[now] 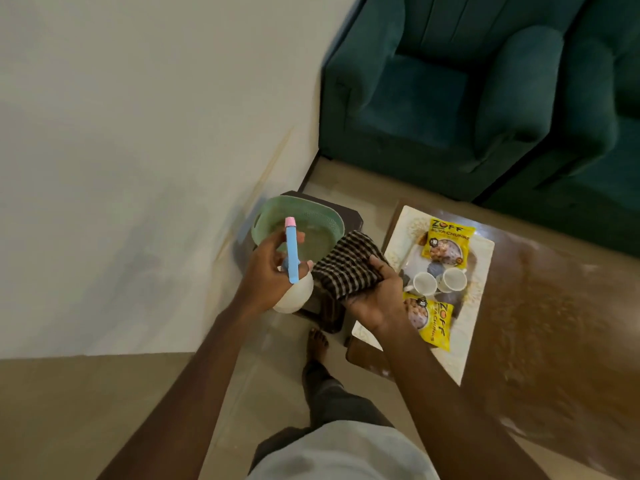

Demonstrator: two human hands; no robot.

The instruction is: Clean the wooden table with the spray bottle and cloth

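Both hands are occupied. The left hand is curled round the spray bottle, with its white body in the palm and the blue head with a pink tip standing up between the fingers. The right hand grips the checked cloth, which is bunched, with fingers folded over its near edge. Both items are held in the air above a small dark stool carrying a green basket, just left of the wooden table. Neither item touches the table yet.

Noted on the table's near end: a tray holding two white cups and two yellow snack packets.

Risks, in my judgement:
- Spraying with the tray in place would wet the cups and packets.
- Wiping round the tray could nudge a cup over or leave the covered patch uncleaned.
- The nozzle's direction cannot be made out, so a misdirected first spray is possible.
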